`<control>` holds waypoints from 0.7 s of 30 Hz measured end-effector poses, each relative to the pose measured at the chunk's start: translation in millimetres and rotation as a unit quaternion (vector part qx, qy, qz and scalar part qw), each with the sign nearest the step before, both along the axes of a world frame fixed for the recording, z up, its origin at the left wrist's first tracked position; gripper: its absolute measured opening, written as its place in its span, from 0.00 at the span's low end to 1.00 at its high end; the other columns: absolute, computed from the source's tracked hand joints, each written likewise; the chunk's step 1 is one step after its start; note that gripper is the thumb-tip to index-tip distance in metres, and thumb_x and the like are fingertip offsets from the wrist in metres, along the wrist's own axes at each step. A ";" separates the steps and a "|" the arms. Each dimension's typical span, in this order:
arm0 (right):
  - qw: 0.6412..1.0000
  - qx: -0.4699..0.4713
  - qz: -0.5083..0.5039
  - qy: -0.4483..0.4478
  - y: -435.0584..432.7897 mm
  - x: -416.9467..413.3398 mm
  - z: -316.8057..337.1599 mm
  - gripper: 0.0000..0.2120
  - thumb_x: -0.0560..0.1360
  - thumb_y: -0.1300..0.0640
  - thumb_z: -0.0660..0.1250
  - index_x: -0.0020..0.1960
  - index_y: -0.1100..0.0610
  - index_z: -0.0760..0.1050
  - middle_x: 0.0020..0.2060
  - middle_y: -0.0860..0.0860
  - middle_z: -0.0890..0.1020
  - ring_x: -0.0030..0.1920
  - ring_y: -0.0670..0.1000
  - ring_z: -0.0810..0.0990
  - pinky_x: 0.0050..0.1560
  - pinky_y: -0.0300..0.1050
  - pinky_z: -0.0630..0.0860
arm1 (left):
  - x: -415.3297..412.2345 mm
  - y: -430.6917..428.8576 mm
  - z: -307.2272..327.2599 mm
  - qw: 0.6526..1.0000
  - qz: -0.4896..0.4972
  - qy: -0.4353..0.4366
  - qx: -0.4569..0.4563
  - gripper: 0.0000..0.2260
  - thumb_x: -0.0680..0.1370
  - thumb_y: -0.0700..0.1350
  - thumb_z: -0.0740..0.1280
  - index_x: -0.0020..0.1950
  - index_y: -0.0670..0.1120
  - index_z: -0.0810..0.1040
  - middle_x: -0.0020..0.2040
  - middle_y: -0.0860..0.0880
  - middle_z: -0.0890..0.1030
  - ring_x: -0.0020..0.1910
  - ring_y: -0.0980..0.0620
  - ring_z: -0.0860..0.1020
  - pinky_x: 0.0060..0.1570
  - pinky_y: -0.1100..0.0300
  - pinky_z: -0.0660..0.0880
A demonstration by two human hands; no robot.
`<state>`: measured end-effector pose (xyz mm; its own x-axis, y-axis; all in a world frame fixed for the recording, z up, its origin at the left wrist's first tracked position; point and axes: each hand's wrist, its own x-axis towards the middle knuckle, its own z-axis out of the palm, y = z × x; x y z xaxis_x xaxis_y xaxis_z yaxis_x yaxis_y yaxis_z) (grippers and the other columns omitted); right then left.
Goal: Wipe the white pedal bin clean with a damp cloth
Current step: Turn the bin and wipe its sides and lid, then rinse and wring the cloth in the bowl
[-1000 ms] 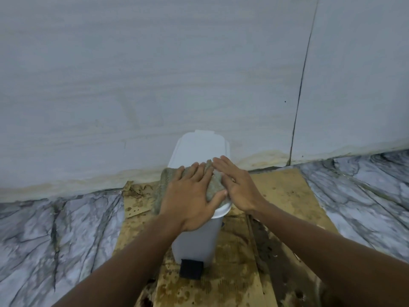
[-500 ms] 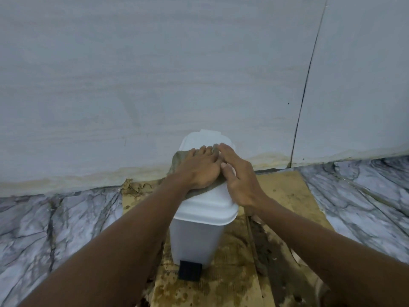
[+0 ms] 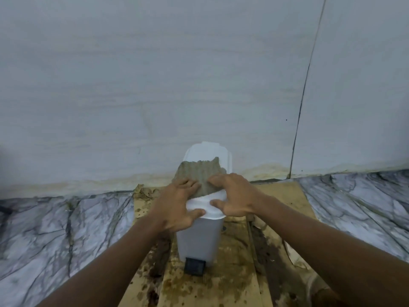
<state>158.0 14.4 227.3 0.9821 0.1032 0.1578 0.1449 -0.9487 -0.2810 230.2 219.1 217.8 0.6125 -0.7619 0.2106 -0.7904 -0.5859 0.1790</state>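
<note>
White pedal bin (image 3: 199, 238) on stained cardboard (image 3: 276, 196) against the grey wall (image 3: 155, 85), with the cloth (image 3: 200, 172) spread on its lid.

I'd press evenly and draw the cloth toward the front rim in overlapping strokes, steadying the light bin. It is smooth, boxy plastic with a domed lid; the cloth is grey-green, ribbed and limp. My left hand (image 3: 177, 207) and right hand (image 3: 236, 196) hook bent fingertips into its near edge, thumbs spread on bare lid.

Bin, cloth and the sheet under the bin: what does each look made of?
Bin: white moulded plastic, smooth, faintly glossy lid with rounded lip. Cloth: grey-brown ribbed textile, probably microfibre or terry; it drapes over the lid. Sheet: likely cardboard, tan, flat, stained dark, torn at its far left corner.
</note>
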 end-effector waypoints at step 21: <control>0.998 0.000 -0.013 -0.060 -1.2 -76.8 17.1 0.14 0.79 0.60 0.61 0.57 0.58 0.84 0.49 0.55 0.87 0.47 0.54 0.84 0.52 0.50 0.80 | -46.7 6.3 22.3 0.996 -0.035 -0.003 -0.078 0.08 0.78 0.42 0.64 0.49 0.46 0.84 0.42 0.49 0.84 0.39 0.50 0.79 0.42 0.51 0.78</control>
<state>81.2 13.2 244.5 0.9586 0.0781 0.2737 0.1530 -0.9523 -0.2642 183.5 225.4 240.1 0.5567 -0.7610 0.3332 -0.8301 -0.4940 0.2588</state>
